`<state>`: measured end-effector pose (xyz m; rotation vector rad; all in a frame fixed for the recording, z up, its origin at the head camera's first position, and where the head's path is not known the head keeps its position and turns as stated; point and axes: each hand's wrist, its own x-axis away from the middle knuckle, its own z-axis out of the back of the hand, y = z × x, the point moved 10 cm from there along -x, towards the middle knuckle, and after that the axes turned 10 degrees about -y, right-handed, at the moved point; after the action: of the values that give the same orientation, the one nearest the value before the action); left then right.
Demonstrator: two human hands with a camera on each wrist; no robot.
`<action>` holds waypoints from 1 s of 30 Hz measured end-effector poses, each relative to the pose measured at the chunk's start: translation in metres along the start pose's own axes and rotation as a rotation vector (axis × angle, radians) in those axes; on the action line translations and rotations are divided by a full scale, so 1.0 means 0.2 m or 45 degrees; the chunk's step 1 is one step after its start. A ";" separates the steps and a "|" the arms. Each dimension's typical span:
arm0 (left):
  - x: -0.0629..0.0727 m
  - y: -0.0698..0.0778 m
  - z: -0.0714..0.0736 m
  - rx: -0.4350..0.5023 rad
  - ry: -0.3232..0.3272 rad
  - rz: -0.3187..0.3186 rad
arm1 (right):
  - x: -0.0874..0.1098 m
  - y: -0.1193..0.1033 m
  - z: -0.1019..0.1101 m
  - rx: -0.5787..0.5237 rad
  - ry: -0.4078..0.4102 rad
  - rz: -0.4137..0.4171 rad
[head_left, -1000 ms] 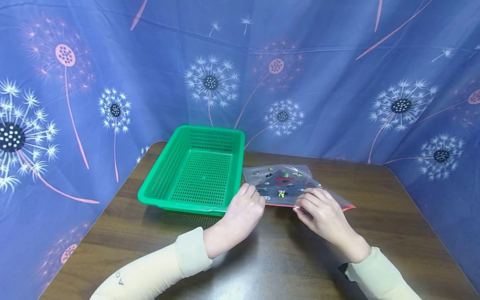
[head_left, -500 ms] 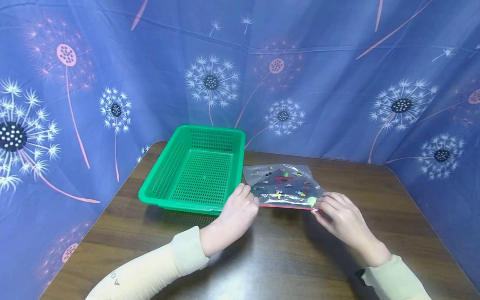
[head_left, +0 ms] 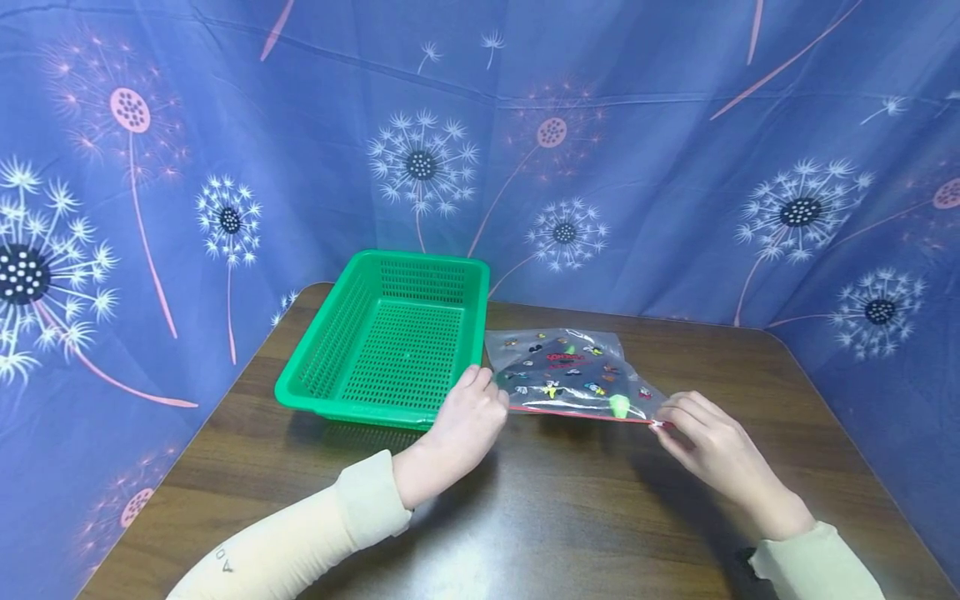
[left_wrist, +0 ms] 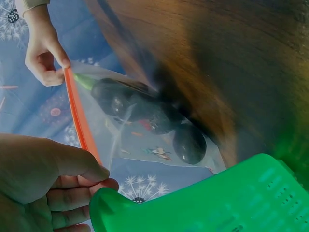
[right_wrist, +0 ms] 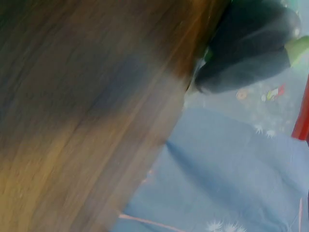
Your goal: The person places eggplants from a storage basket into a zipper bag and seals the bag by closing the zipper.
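A clear zip bag (head_left: 558,375) with small printed cartoon figures lies beyond the hands, its red zip edge (head_left: 570,414) facing the person. Dark eggplants (left_wrist: 189,143) show through the plastic in the left wrist view, one with a pale green stem end (head_left: 619,406). My left hand (head_left: 467,421) pinches the left end of the red edge, close by the basket's corner. At the other end, my right hand (head_left: 716,446) pinches the white slider (head_left: 657,424) between thumb and fingers. The right wrist view shows eggplants (right_wrist: 248,72) inside the bag, but not the right hand.
A green perforated basket (head_left: 360,410) stands left of the bag, with nothing in it. The brown wooden table (head_left: 570,517) carries everything. A blue curtain (head_left: 645,167) with dandelion prints hangs behind and at the sides.
My right hand has moved right along the red edge with the slider, toward the bag's right end. My left hand has shifted slightly left. The green stem end has come into sight.
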<state>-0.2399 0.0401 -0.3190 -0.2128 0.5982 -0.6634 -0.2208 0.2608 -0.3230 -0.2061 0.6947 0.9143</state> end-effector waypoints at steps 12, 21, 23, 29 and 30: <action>0.00 -0.02 -0.05 0.030 -0.035 -0.003 | 0.11 0.09 0.05 -0.002 0.004 -0.041; -0.02 0.00 -0.11 0.031 -0.101 0.001 | 0.16 0.12 0.03 -0.050 -0.004 -0.055; -0.02 -0.01 -0.12 0.065 -0.085 0.003 | 0.18 0.14 0.04 -0.065 0.000 -0.071; -0.03 -0.03 -0.12 0.213 -0.027 0.007 | 0.23 0.19 0.04 -0.124 0.006 -0.113; -0.04 -0.03 -0.13 0.248 -0.038 0.012 | 0.23 0.20 0.04 -0.129 0.002 -0.121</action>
<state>-0.2628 0.0399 -0.3343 -0.0380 0.5024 -0.7038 -0.2287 0.3193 -0.3413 -0.3275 0.6354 0.8592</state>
